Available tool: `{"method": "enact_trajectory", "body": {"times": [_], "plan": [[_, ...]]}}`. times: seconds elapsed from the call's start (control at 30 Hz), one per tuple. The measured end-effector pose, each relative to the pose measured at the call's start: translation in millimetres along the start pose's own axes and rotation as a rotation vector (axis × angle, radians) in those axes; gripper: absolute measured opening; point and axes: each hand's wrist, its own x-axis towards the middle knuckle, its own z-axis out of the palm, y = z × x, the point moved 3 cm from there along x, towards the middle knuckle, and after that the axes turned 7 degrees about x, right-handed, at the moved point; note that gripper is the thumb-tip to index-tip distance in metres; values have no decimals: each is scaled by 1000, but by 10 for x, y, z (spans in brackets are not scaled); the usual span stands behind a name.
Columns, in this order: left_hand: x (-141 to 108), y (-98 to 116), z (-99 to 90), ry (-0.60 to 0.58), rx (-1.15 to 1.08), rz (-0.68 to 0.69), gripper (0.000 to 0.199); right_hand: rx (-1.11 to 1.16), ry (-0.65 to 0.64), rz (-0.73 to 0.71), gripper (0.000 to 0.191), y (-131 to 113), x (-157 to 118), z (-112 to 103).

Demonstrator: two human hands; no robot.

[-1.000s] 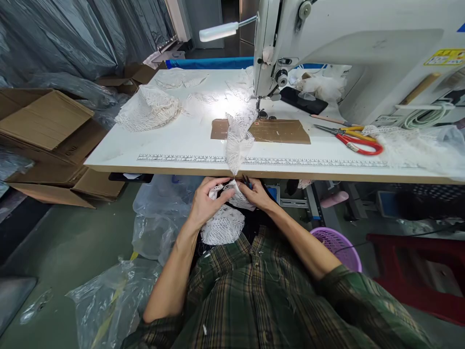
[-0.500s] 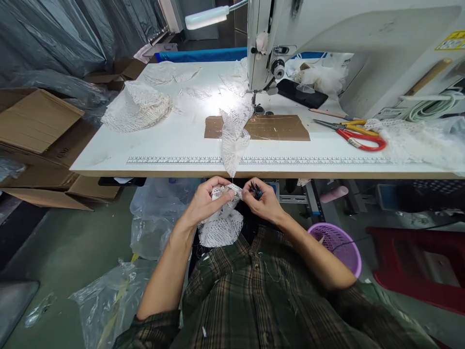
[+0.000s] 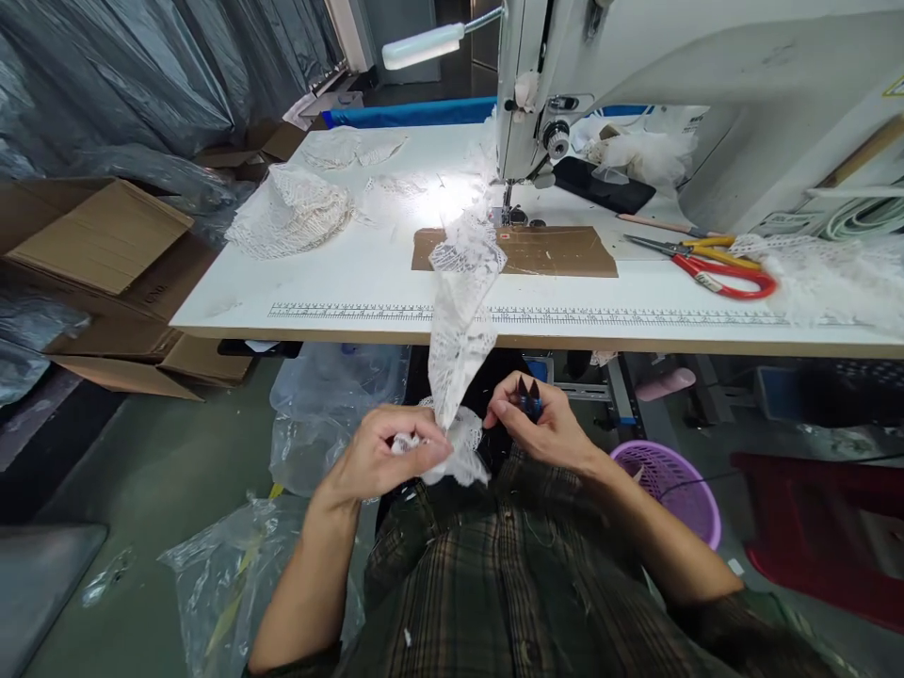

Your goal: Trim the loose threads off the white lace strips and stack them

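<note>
White lace fabric (image 3: 462,320) runs from beside the sewing machine's needle area down over the table's front edge. Its lower end is pinched in my left hand (image 3: 399,452), and more lace bunches beneath that hand over my lap. My right hand (image 3: 533,419) is a little to the right of the lace, closed around small dark thread snips (image 3: 529,399) whose blades point up. Under the lit needle of the sewing machine (image 3: 523,122), a brown cardboard strip (image 3: 557,251) lies partly under the lace.
Lace pieces (image 3: 293,212) lie on the table's left. Red-handled scissors (image 3: 727,273), yellow-handled scissors and more lace are at the right. A printed ruler runs along the front of the table (image 3: 353,325). A purple basket (image 3: 670,490) stands below right; cardboard boxes (image 3: 105,235) are at left.
My left hand has moved down toward my lap, drawing the lace further over the table edge. My right hand has moved slightly down and right with the snips. The view has shifted a little left.
</note>
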Motion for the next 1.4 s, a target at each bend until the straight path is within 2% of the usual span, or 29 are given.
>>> {"method": "enact_trajectory", "body": {"times": [0.07, 0.13, 0.23, 0.33, 0.43, 0.57, 0.77, 1.03, 1.2, 1.3, 1.37, 1.4], "plan": [[-128, -30, 11, -1, -18, -42, 18, -12, -50, 22, 19, -11, -55, 44], [-188, -121, 37, 76, -22, -136, 16, -74, -117, 53, 18, 22, -75, 105], [-200, -280, 101, 157, -45, -257, 18, -129, -213, 120, 31, 148, -76, 192], [-182, -373, 139, 177, -59, -310, 21, -153, -225, 164, 52, 287, -70, 232], [-164, -392, 142, 174, -61, -311, 21, -219, -207, 183, 59, 373, -42, 251], [-139, -389, 150, 151, -84, -284, 18, -267, -217, 125, 54, 401, 47, 316], [-133, -475, 169, 192, -170, -300, 18, -340, -101, 116, 49, 435, 80, 330], [-111, -492, 215, 175, -313, -356, 19, -414, -166, 48, 42, 358, 43, 337], [-111, -496, 230, 167, -311, -357, 20, -496, -140, 68, 42, 381, 47, 405], [-106, -513, 225, 168, -283, -346, 18, -448, -98, -10, 43, 205, -3, 254], [-92, -510, 224, 157, -280, -337, 16, -494, 29, -143, 41, -12, 6, -35], [-81, -501, 226, 147, -283, -332, 15, -575, 138, -213, 39, -131, 30, -233]]}}
